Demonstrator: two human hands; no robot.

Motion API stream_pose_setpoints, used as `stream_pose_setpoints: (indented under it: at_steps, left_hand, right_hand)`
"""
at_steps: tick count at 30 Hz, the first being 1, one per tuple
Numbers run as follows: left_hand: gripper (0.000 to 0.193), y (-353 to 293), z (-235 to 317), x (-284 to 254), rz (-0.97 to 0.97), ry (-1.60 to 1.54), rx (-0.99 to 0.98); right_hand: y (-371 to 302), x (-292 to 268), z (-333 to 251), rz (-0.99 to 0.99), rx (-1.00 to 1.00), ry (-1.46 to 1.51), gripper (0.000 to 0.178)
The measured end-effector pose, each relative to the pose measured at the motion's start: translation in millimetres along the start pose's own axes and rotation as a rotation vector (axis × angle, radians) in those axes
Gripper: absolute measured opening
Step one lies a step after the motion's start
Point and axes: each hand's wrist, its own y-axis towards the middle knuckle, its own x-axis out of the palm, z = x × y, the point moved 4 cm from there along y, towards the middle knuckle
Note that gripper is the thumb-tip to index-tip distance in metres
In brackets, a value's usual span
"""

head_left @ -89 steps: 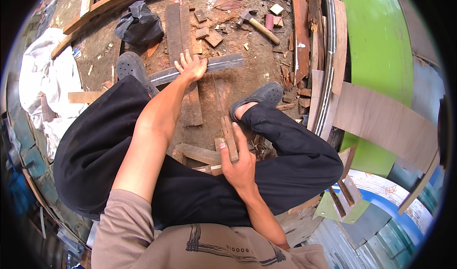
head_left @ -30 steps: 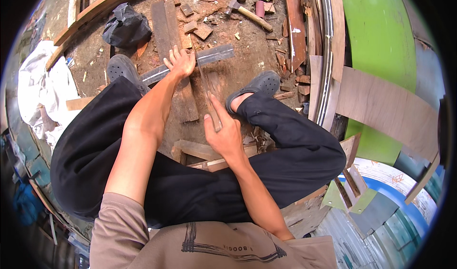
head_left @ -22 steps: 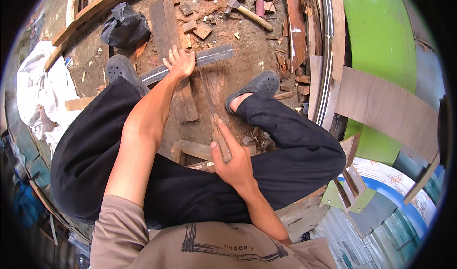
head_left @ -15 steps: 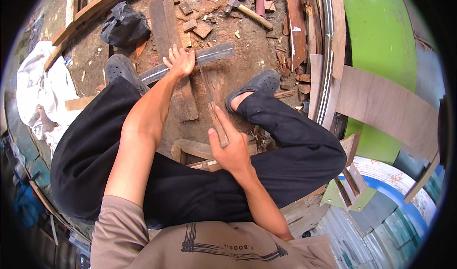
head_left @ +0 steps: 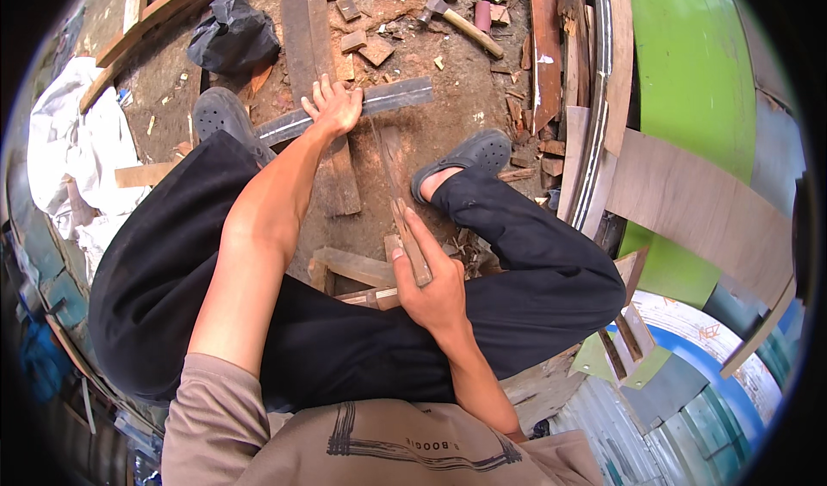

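Note:
My left hand (head_left: 335, 107) lies on a grey wooden strip (head_left: 398, 95) with its fingers spread, pressing it down. The strip has a pale line along it and rests crosswise over a longer brown plank (head_left: 304, 47) on the ground. My right hand (head_left: 433, 290) is wrapped round the wooden handle of a handsaw (head_left: 417, 249). The saw's thin blade points away from me, and its far end meets the strip just right of my left hand. The blade is seen nearly edge-on, so its teeth cannot be made out.
Beyond the strip lie a claw hammer (head_left: 466, 28), small wood offcuts (head_left: 376, 51) and a black plastic bag (head_left: 233, 38). A white sack (head_left: 73, 146) is on the left. Long boards (head_left: 546, 55) and a green panel (head_left: 689, 64) stand along the right. A wooden frame (head_left: 353, 266) sits between my legs.
My right hand has drawn the saw a little back toward my body. My left hand stays on the strip, and the whole view has shifted slightly.

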Motion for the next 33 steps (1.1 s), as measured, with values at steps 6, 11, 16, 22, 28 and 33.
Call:
stream_pose_setpoints:
  at_steps: [6, 11, 16, 22, 28, 33]
  left_hand:
    - [0.066, 6.2, -0.7, 3.2, -0.010, 0.002, 0.020]
    - [0.068, 1.0, 3.6, -2.6, -0.038, -0.011, 0.001]
    - [0.067, 2.7, 1.6, 1.1, -0.036, -0.042, 0.030]
    - [0.067, 1.1, 3.4, -5.1, -0.072, -0.041, 0.042]
    - [0.067, 1.4, 3.7, -0.1, -0.073, -0.067, 0.059]
    - [0.067, 4.5, -5.5, 2.6, -0.071, -0.011, 0.038]
  right_hand:
    - [48.3, 32.4, 31.4, -0.001, 0.084, -0.059, 0.055]
    - [-4.7, 4.7, 12.9, 0.043, -0.109, -0.066, 0.055]
    - [51.5, 38.3, 40.2, -0.005, 0.144, 0.001, 0.056]
    - [3.4, 19.4, 14.8, 0.012, -0.006, -0.082, 0.059]
    - [58.8, 55.5, 46.4, 0.014, 0.081, -0.048, 0.058]
    - [8.9, 29.2, 17.9, -0.020, -0.009, -0.106, 0.063]
